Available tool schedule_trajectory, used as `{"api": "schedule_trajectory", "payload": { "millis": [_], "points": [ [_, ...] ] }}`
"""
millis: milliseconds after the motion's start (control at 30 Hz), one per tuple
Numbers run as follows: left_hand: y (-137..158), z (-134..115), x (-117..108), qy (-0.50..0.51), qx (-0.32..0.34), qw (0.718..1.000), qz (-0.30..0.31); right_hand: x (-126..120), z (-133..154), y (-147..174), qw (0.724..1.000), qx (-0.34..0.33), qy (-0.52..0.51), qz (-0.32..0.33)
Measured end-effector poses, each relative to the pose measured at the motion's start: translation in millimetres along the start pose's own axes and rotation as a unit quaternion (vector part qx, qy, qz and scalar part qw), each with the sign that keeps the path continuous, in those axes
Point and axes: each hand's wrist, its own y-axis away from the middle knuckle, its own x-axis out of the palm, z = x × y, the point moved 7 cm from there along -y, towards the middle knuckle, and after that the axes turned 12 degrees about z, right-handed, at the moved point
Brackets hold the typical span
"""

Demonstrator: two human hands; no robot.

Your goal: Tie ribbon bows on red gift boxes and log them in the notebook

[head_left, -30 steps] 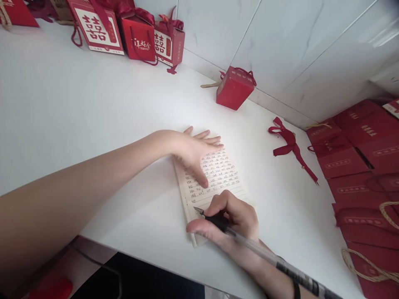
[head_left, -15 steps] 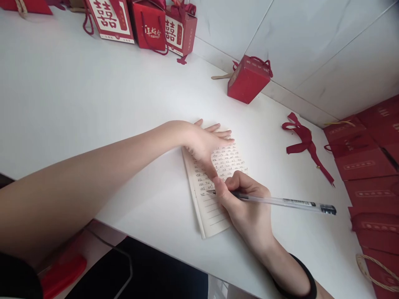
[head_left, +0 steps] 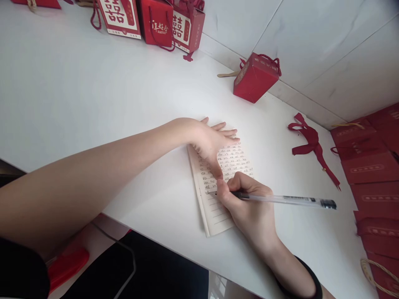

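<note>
A small lined notebook (head_left: 218, 214) lies at a slant on the white table, its page covered in rows of handwritten numbers down to the lower lines. My left hand (head_left: 213, 141) rests flat over the upper part of the page, fingers spread. Pinched in my right hand (head_left: 252, 207) is a clear gel pen (head_left: 289, 200) with a black grip and dark end. The pen's tip touches the page near the left margin, at the lowest written row. Part of the writing is hidden under my left hand.
Red gift boxes (head_left: 157, 25) stand along the back, and another red box (head_left: 257, 79) leans near the tiled wall (head_left: 299, 45). A dark red ribbon (head_left: 311, 143) lies right of the notebook. Red bags (head_left: 368, 166) line the right side. The white table's (head_left: 156, 249) front edge is close below.
The whole view has shifted slightly, so things appear a little further right. The pen tip has moved slightly right along the row, with more marks there. My left hand stays on the page.
</note>
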Motion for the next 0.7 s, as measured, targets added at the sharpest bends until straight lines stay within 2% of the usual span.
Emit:
{"api": "schedule_trajectory", "payload": {
  "millis": [133,467,633,700],
  "points": [
    [-2.8,2.8,2.7,-0.028,-0.009,0.999,0.017,-9.6,-4.1,3.2,0.999,0.022,-0.008,-0.034],
    [-4.1,4.3,0.9,0.010,0.005,1.000,-0.014,-4.7,-2.2,1.1,1.000,0.004,0.029,-0.003],
    [-3.0,2.0,2.9,-0.029,-0.003,1.000,0.012,-5.6,-3.2,2.1,1.000,0.010,0.026,-0.003],
    [-3.3,2.2,2.3,-0.015,0.003,1.000,0.002,-5.9,-3.4,2.8,1.000,0.015,0.025,-0.005]
  ]
}}
